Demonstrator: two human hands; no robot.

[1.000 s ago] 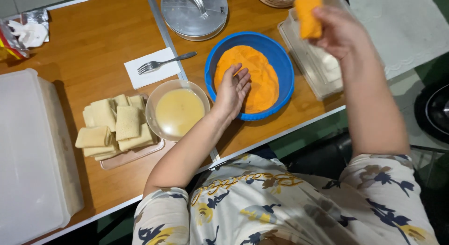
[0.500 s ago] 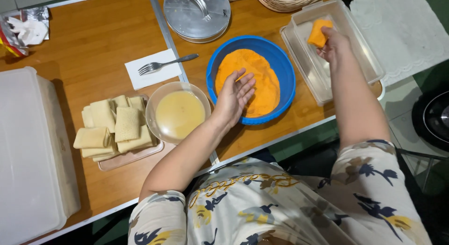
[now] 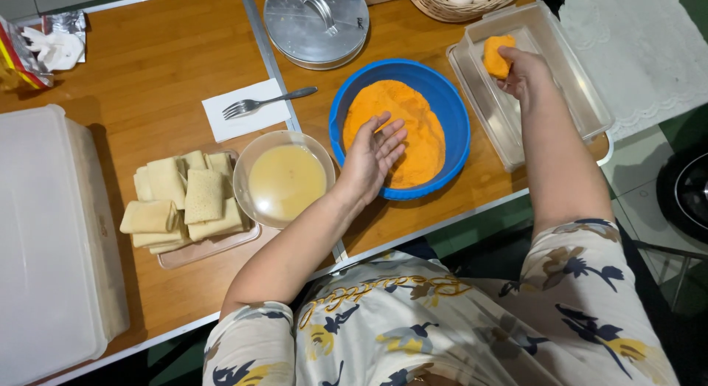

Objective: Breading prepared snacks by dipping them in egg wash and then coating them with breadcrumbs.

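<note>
My right hand sets one crumb-coated roll, fingers clamped on it, into the clear plastic container, its first piece. My left hand, fingers loosely apart, hovers over the blue bowl of orange breadcrumbs. A stack of uncoated folded crepes waits beside the beaten-egg bowl.

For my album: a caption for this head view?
Right hand lowers a crumbed piece into a clear tray; left hand over the crumb bowl.

A home kitchen: a wooden table holds a bowl of breadcrumbs, beaten egg, a fork and a pot lid.
</note>
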